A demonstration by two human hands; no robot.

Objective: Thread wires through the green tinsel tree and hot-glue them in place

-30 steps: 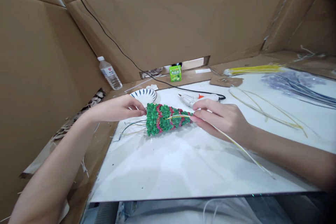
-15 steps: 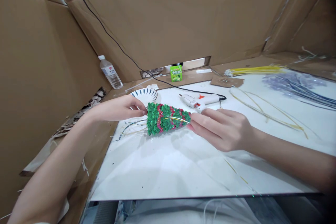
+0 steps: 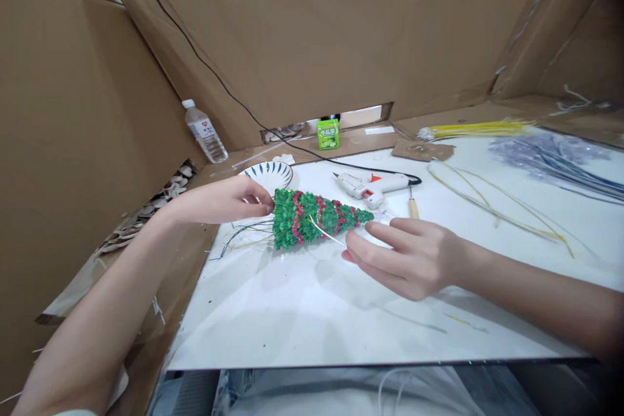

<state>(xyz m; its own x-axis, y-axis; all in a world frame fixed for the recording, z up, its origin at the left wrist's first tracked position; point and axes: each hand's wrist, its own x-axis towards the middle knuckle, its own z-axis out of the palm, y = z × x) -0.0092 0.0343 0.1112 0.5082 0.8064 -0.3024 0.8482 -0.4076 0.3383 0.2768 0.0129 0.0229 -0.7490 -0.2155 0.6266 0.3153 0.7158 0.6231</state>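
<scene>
Now | left hand (image 3: 229, 200) pinches beaded tree (image 3: 312, 224) base | right hand (image 3: 404, 257) loose, just beside tip

A makeshift craft workstation: cardboard walls (image 3: 341, 32) enclose a white work board (image 3: 341, 312), with a glue gun (image 3: 370, 186) at centre, bundled yellow wires (image 3: 472, 130) upper right, and a water bottle (image 3: 205, 132) at left.

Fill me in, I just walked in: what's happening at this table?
A person is working on a small green beaded tree lying on its side on a white board. The left hand pinches its wide base. The right hand is just off the pointed tip, fingers loosely extended. A glue gun lies behind.
</scene>
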